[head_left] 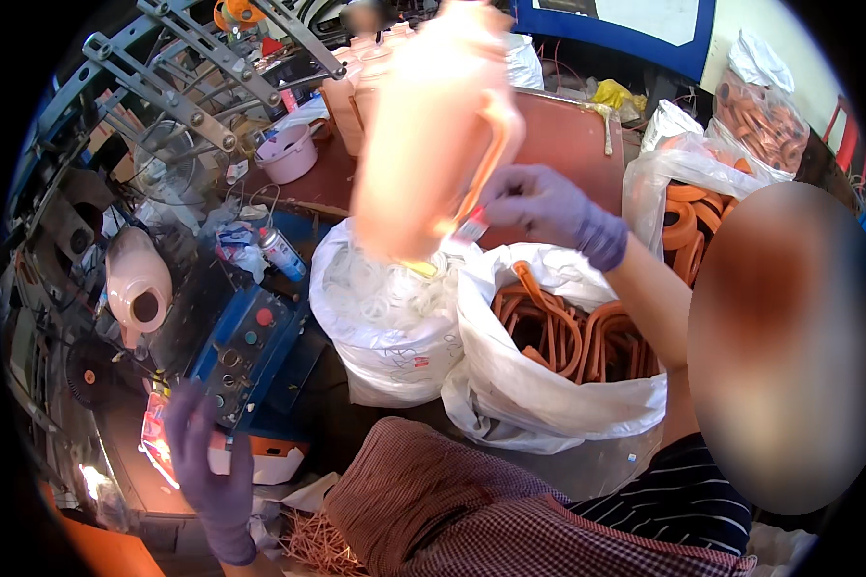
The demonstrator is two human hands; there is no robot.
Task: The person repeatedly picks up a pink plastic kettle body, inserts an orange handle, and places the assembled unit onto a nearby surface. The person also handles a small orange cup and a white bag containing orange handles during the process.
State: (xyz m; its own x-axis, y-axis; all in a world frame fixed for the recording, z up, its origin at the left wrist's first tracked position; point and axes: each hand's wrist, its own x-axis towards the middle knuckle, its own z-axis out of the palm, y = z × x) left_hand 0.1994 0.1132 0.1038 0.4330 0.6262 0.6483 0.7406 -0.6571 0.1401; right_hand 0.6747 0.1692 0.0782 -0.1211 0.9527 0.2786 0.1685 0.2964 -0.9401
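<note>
A peach plastic jug [414, 135], smeared by motion, hangs in the air above the bags. My right hand [544, 207], in a purple glove, is closed at the lower part of its orange handle [496, 144]. A small red and white piece [471, 226] shows by those fingertips; its kind cannot be made out. At the lower left, my left hand [212, 471], also gloved, is raised with fingers apart and nothing in it. Beyond it, a glossy peach jug body [140, 284] lies on its side at the machine, its round opening toward me.
A white sack of clear rings [385, 341] stands beside a sack of orange handles [558, 423]. A blue control box [236, 356] with buttons and a spray can [281, 255] are at left. Metal linkage arms [183, 87] overhang the upper left. A pink bucket [287, 159] sits on the red-brown table [568, 144].
</note>
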